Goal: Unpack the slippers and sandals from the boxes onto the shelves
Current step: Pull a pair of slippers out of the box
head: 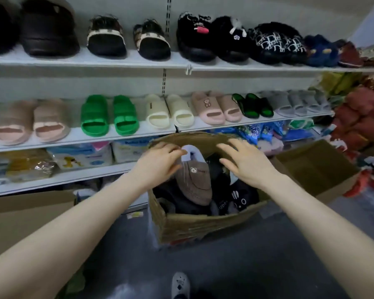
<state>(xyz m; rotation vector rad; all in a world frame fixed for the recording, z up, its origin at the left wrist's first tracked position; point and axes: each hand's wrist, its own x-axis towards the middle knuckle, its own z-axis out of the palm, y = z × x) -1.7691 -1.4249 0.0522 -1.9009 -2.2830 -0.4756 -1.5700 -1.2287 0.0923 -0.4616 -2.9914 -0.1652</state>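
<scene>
Head view: nearest, a grey shoe [180, 284] is seen on the dark floor. Just beyond, an open cardboard box [194, 225] is packed with dark slippers, a brown bear slipper [195, 183] lying on top. Both forearms are stretched forward over it. The left hand [158, 164] is held with curled fingers at a white slipper [192, 154]; whether it is pinched cannot be told. The right hand [244, 161] is spread, fingers straight, above the box's far flap. Farther back, the middle shelf [78, 140] carries green sandals [108, 115] and cream slides [170, 111]; black furry slippers [212, 37] are lined above.
</scene>
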